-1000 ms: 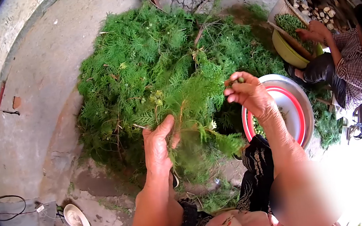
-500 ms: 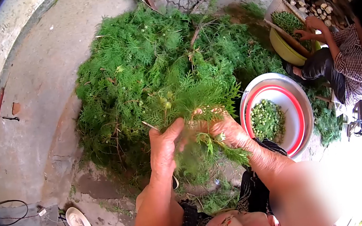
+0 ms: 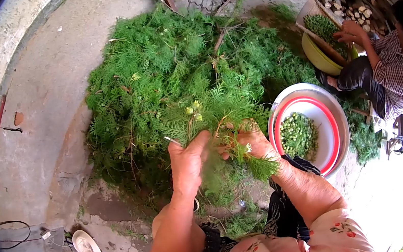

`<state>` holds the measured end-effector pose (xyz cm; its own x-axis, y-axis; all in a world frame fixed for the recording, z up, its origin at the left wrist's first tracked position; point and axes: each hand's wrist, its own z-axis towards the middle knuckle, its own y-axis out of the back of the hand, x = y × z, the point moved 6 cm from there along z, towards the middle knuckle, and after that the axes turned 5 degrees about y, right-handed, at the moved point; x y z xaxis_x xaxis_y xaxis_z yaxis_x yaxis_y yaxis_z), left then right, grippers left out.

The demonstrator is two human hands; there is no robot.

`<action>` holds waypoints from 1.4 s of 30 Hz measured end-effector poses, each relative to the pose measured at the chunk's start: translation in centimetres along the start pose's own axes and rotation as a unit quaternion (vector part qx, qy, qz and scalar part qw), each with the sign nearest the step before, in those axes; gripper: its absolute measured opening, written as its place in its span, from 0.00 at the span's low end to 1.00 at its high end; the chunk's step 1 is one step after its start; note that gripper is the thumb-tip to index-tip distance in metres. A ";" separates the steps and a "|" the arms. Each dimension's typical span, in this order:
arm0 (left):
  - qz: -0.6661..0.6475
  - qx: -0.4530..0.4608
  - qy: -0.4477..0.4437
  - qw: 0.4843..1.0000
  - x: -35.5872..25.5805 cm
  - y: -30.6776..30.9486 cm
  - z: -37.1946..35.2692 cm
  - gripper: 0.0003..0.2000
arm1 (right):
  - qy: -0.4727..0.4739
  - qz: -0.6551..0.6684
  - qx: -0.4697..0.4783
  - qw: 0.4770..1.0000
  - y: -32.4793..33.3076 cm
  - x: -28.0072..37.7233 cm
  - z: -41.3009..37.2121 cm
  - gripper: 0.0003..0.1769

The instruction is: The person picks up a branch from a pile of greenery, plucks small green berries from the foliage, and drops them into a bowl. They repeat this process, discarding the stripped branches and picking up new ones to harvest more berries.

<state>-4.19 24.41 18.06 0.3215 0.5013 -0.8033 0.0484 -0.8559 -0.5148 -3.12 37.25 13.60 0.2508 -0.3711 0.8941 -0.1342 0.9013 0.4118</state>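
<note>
My left hand (image 3: 186, 165) is closed, thumb uppermost, on the stem of a conifer sprig with pale green cones (image 3: 193, 110) at its top. A thin, pale, pointed thing (image 3: 171, 141) sticks out beside its thumb; its kind I cannot make out. Close by on the right, my right hand (image 3: 258, 144) is wrapped round a leafy conifer sprig (image 3: 262, 167), whose foliage covers some of the fingers. Both hands are above the near side of a big heap of cut conifer branches (image 3: 152, 66).
Right of my hands stands a metal basin (image 3: 339, 106) holding a red-rimmed white bowl (image 3: 335, 146) with picked green cones (image 3: 298, 133). Another person (image 3: 393, 63) sits beyond, by a yellow-green basin (image 3: 316, 55). A straw hat (image 3: 88, 247) lies lower left.
My hands have drawn slightly apart at the fingers. The sprig with cones in my left hand has shifted a little right and looks sharper. The other person's hands have moved slightly.
</note>
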 end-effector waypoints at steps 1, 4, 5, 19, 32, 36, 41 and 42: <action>-0.009 0.004 -0.012 1.000 0.0 0.0 0.1 0.08 | -0.001 -0.026 -0.006 1.000 0.4 0.0 -0.2 0.16; 0.073 -0.102 0.007 0.992 -0.7 3.0 -0.3 0.05 | -0.151 -0.080 -0.018 0.985 4.5 0.7 2.1 0.11; 0.052 -0.099 -0.021 0.993 -1.2 3.5 -0.2 0.05 | -0.245 0.333 -0.204 0.888 5.6 -1.3 1.5 0.08; 0.137 -0.111 -0.078 0.981 -1.9 4.3 0.9 0.07 | -0.214 0.506 0.016 0.835 1.3 2.9 1.6 0.25; 0.149 -0.120 -0.081 0.978 -1.6 5.5 0.7 0.10 | -0.220 0.167 -0.313 0.909 13.3 -5.4 1.2 0.16; 0.162 -0.141 -0.072 0.974 -2.0 4.6 0.6 0.06 | -0.292 0.056 -0.371 0.880 19.2 -14.3 -3.9 0.11; 0.140 -0.082 -0.083 0.983 -1.5 3.2 0.8 0.08 | -0.423 -0.485 -0.093 0.760 24.0 -21.3 -8.6 0.10; 0.130 -0.078 -0.083 0.985 -1.5 2.6 0.7 0.09 | -0.426 -0.472 -0.118 0.763 24.3 -21.8 -9.1 0.11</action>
<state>-5.23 21.50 17.74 0.1833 0.2661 -0.9464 0.1347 -0.9604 -0.2440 -3.12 69.31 2.51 -0.5983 -0.7997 0.0500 -0.0781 0.1203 0.9897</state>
